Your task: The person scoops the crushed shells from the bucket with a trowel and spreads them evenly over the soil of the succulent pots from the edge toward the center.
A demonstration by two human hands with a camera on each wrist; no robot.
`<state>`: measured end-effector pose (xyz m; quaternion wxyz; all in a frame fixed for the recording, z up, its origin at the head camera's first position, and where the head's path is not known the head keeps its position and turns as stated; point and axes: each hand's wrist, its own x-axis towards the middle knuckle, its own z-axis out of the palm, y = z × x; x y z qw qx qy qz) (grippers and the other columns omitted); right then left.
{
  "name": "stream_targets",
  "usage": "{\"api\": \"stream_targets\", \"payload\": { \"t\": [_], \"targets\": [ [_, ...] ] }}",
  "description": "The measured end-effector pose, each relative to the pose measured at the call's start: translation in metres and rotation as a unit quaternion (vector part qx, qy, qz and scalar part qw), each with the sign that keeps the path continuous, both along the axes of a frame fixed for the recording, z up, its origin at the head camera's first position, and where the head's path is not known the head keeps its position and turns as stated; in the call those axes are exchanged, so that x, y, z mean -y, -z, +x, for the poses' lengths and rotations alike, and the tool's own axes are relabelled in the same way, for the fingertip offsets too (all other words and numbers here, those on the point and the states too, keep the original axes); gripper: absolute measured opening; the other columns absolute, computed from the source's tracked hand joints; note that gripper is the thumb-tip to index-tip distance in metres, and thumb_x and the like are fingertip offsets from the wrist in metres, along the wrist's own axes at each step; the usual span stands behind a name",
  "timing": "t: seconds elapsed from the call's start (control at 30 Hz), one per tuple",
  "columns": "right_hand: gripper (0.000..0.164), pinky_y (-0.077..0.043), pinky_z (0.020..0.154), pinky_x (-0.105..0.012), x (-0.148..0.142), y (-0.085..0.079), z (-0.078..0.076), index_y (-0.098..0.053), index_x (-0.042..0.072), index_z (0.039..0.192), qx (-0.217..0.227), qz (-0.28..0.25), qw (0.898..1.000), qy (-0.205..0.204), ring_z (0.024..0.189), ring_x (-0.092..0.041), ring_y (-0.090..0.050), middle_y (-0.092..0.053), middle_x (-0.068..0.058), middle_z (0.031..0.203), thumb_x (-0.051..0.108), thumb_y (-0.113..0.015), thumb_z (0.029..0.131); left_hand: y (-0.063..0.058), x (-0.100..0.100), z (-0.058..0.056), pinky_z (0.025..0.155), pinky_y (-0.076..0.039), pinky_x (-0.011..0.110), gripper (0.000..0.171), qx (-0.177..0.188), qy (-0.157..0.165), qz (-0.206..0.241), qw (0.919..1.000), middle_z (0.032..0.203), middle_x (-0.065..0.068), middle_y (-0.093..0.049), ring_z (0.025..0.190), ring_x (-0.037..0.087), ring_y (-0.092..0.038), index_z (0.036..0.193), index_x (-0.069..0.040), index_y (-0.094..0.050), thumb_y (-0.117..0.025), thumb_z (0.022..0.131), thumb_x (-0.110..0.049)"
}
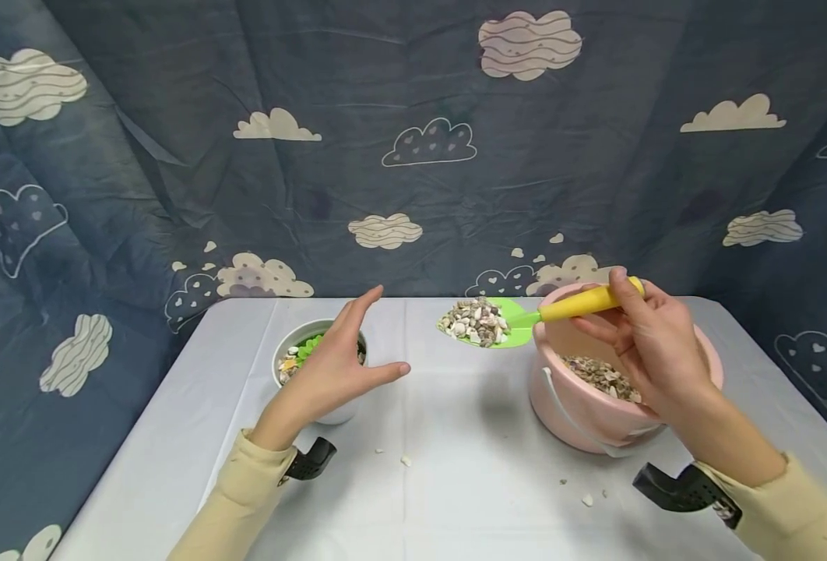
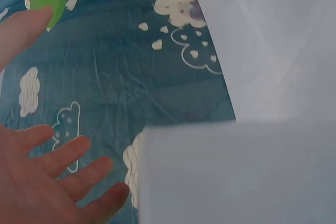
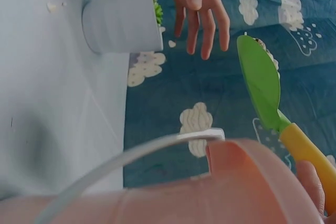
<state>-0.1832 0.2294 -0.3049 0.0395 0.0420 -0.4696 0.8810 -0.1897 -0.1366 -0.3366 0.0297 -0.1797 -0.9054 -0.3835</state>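
Observation:
My right hand [image 1: 659, 343] grips the yellow handle of a small green trowel [image 1: 522, 319] above the pink bucket's left rim. Its blade carries a heap of small shells or gravel [image 1: 476, 321], level in the air over the table. The pink bucket [image 1: 561, 413] holds more of the same gravel [image 1: 599, 375]. My left hand [image 1: 329, 366] is held up with fingers spread, holding nothing. Just behind it stands a white pot [image 1: 276, 347], partly covered by the hand, with a green succulent [image 1: 306, 348] and pebbles inside. In the right wrist view the pot [image 3: 123, 17] shows from the side.
A white cloth covers the table [image 1: 441, 499]. A few loose bits of gravel [image 1: 587, 500] lie near the front of it. The bucket's white handle [image 1: 571, 417] hangs down its front side. A dark blue curtain [image 1: 399, 187] with cloud prints hangs behind the table.

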Motion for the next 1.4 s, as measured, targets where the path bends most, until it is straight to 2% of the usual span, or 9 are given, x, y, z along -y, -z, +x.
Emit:
{"api": "stream_targets", "payload": {
  "t": [0.33,0.57,0.7,0.83,0.97,1.17,1.27,1.4],
  "targets": [
    [0.034,-0.055,0.076,-0.037,0.019,0.0,0.0,-0.053,-0.001,0.121,-0.017,0.024,0.999,-0.027,0.103,-0.028,-0.068,-0.067,-0.015,0.112,0.019,-0.063,0.095,0.001,0.027,0.008,0.104,-0.036,0.056,0.1,-0.043,-0.027,-0.043,0.9978,0.157,-0.001,-0.027,0.14,0.027,-0.033,0.157,-0.031,-0.017,-0.077,0.08,-0.051],
    [0.031,-0.056,0.073,-0.035,0.031,0.002,-0.002,-0.061,-0.002,0.115,-0.019,0.04,0.998,-0.043,0.095,-0.03,-0.07,-0.069,-0.015,0.109,0.021,-0.064,0.096,0.004,0.047,0.01,0.106,-0.03,0.061,0.105,-0.041,-0.052,-0.048,0.9966,0.158,0.001,-0.024,0.143,0.029,-0.026,0.157,-0.031,-0.016,-0.077,0.077,-0.057],
    [0.029,-0.056,0.072,-0.036,0.037,0.004,-0.003,-0.059,-0.003,0.114,-0.019,0.028,0.998,-0.047,0.093,-0.03,-0.07,-0.068,-0.015,0.107,0.02,-0.063,0.096,0.01,0.06,0.011,0.106,-0.03,0.061,0.11,-0.03,-0.068,-0.042,0.9964,0.159,0.003,-0.022,0.143,0.031,-0.024,0.158,-0.028,-0.015,-0.08,0.074,-0.056],
    [0.027,-0.055,0.075,-0.038,0.044,0.006,-0.003,-0.057,-0.003,0.115,-0.026,0.003,0.997,-0.069,0.094,-0.029,-0.071,-0.067,-0.014,0.105,0.017,-0.061,0.097,0.018,0.071,0.011,0.105,-0.03,0.062,0.113,-0.013,-0.081,-0.026,0.9963,0.159,0.007,-0.021,0.143,0.034,-0.024,0.158,-0.023,-0.014,-0.082,0.073,-0.054],
    [0.031,-0.054,0.079,-0.04,0.053,0.007,-0.002,-0.054,-0.003,0.116,-0.023,0.014,0.997,-0.073,0.089,-0.023,-0.07,-0.066,-0.014,0.105,0.019,-0.063,0.097,0.029,0.08,0.011,0.107,-0.024,0.065,0.117,0.016,-0.09,-0.016,0.9957,0.161,0.009,-0.015,0.146,0.036,-0.015,0.159,-0.022,-0.011,-0.083,0.072,-0.054],
    [0.037,-0.052,0.081,-0.045,0.068,0.01,-0.003,-0.047,-0.004,0.115,-0.011,0.031,0.998,-0.056,0.097,-0.021,-0.068,-0.066,-0.012,0.103,0.021,-0.065,0.095,0.044,0.089,0.009,0.107,-0.022,0.067,0.123,0.061,-0.103,0.013,0.9928,0.161,0.016,-0.008,0.146,0.039,-0.01,0.159,-0.024,-0.003,-0.083,0.071,-0.055],
    [0.035,-0.052,0.08,-0.047,0.075,0.013,-0.003,-0.045,-0.004,0.113,-0.013,0.041,0.998,-0.053,0.098,-0.021,-0.068,-0.067,-0.011,0.103,0.02,-0.064,0.096,0.05,0.092,0.008,0.107,-0.022,0.067,0.123,0.07,-0.098,0.031,0.9922,0.161,0.018,-0.006,0.145,0.042,-0.011,0.159,-0.024,0.0,-0.083,0.073,-0.053],
    [0.036,-0.052,0.081,-0.045,0.084,0.018,-0.004,-0.046,-0.004,0.113,-0.012,0.05,0.997,-0.052,0.104,-0.024,-0.067,-0.067,-0.013,0.107,0.022,-0.063,0.097,0.058,0.096,0.008,0.108,-0.018,0.067,0.122,0.077,-0.078,0.068,0.9917,0.163,0.014,-0.002,0.145,0.042,-0.008,0.159,-0.024,0.003,-0.083,0.076,-0.046]
  ]
}}
